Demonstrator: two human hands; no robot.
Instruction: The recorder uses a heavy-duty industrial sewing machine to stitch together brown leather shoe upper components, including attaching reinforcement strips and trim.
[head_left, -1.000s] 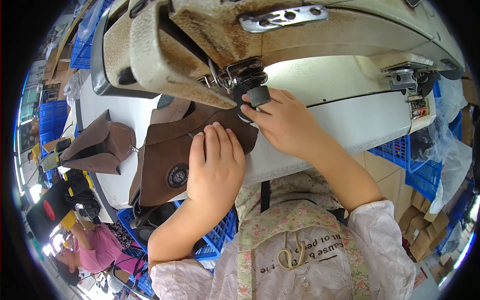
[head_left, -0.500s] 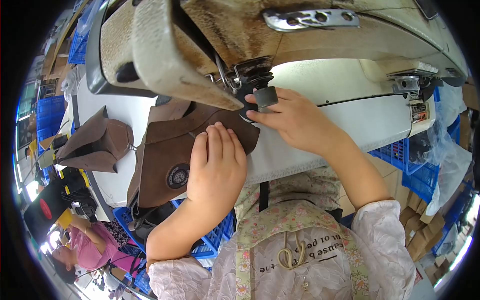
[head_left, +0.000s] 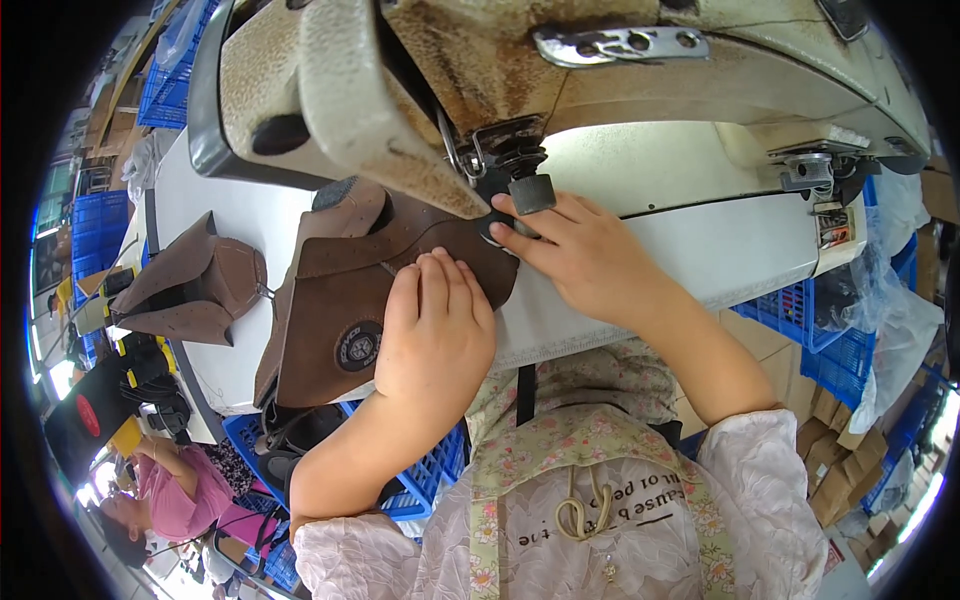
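Observation:
A brown leather shoe upper [head_left: 320, 310] with a round dark badge lies at the sewing machine [head_left: 350, 90], its far edge under the machine head. My left hand [head_left: 437, 325] rests flat on the leather, fingers stretched and side by side. My right hand [head_left: 590, 255] is at the sewing point, beside the dark round knob [head_left: 532, 193]. Its thumb and forefinger are apart, with their tips close to the leather's right edge. The needle and the exact contact there are hidden by the machine head and fingers.
Another folded brown upper [head_left: 235, 285] lies on the white table [head_left: 285, 225] at the left. Blue crates [head_left: 840, 365] stand at the right, with plastic sheeting [head_left: 885, 320]. Below the table is a blue crate [head_left: 440, 475] with dark pieces. A person in pink [head_left: 185, 490] sits at the lower left.
The machine head appears slightly farther right in the picture. More of the upper's far flap shows, including a grey patch. Both hands stay in nearly the same places on and beside the leather.

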